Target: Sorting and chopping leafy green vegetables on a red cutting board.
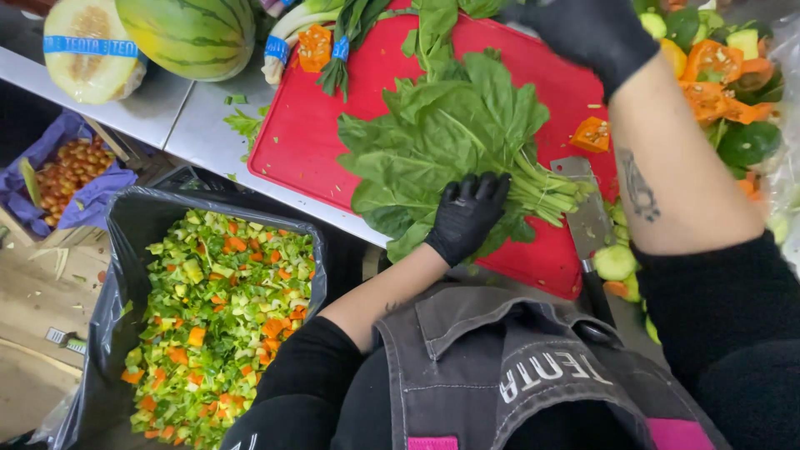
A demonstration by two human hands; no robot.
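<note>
A bunch of green spinach (450, 137) lies on a red cutting board (300, 142), its stems pointing right. My left hand (467, 215), in a black glove, presses down on the near side of the bunch. My right hand (593, 32), also gloved in black, is raised over the far right part of the board; its fingers are cut off by the frame edge. A cleaver (588, 225) rests at the board's right edge, blade beside the stems, handle toward me, with neither hand on it.
A black-lined bin (133, 225) of chopped green and orange vegetables stands at the lower left. A striped melon (187, 33) and a cut half (87, 50) sit at the back left. Orange peppers and cucumber pieces (721, 83) pile at the right. A crate of small tomatoes (67, 171) sits at the far left.
</note>
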